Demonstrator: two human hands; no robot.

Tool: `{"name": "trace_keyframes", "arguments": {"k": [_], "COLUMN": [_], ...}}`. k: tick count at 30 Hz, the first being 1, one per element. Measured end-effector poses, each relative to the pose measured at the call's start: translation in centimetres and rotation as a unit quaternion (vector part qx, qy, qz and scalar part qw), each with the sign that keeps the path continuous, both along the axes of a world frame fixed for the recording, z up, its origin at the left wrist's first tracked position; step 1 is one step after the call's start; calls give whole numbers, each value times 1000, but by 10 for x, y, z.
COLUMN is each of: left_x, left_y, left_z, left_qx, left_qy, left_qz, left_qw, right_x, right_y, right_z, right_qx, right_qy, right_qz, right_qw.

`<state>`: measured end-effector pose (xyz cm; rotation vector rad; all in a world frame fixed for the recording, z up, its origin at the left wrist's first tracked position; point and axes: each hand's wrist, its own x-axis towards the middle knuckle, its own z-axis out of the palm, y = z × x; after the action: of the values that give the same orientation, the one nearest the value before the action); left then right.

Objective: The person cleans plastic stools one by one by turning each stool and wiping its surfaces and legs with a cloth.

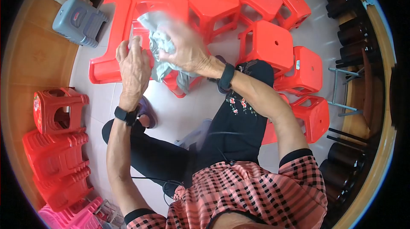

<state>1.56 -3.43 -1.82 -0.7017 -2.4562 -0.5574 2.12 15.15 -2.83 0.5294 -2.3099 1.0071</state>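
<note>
A red plastic stool lies turned in front of me, its legs and underside showing. My left hand rests at its near part, fingers bent and apart; I see nothing in them. Higher and to the right, my right hand is closed on a pale grey-green cloth, which bunches under the palm and hangs down beside the stool. The hand and the cloth's upper end are blurred by motion.
Several red stools stand on the floor to the right. Stacked red stools are at the left, with pink ones below. A grey stool stack is at the upper left. Dark cylindrical objects line the right wall.
</note>
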Motion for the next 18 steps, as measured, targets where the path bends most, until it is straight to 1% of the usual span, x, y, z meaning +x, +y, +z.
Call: {"name": "trace_keyframes", "arguments": {"k": [1, 2, 3, 5, 8, 10, 14, 15, 17, 18], "left_x": [-6, -14, -24, -23, -18, -14, -26, -26, -26, -25], "left_y": [4, 8, 9, 6, 2, 2, 7, 5, 5, 5], "left_z": [-1, -2, -3, -1, -3, -3, -3, -6, -6, -5], "left_qx": [-28, -54, -23, -43, -66, -72, -51, -77, -84, -88], "left_qy": [27, 54, 58, 38, 35, 27, 38, 32, 34, 35], "left_qz": [-1, 0, -35, -54, -56, -52, -67, -52, -50, -49], "left_qw": [999, 997, 997, 997, 996, 996, 996, 995, 995, 994], "right_x": [-5, -10, -15, -39, -89, -135, -142, -142, -138, -130], "right_y": [5, 10, 15, 25, 44, 58, 53, 54, 55, 54], "right_z": [0, 1, 1, -10, -7, -12, -9, -8, -8, -11], "right_qx": [-29, -20, -10, 2, -16, -18, -42, -46, -55, -52], "right_qy": [-14, -14, -14, -24, 6, -15, -68, -82, -111, -89], "right_qz": [6, 3, 1, 5, -82, -118, -176, -192, -226, -212], "right_qw": [999, 1000, 1000, 1000, 997, 993, 981, 977, 966, 972]}}
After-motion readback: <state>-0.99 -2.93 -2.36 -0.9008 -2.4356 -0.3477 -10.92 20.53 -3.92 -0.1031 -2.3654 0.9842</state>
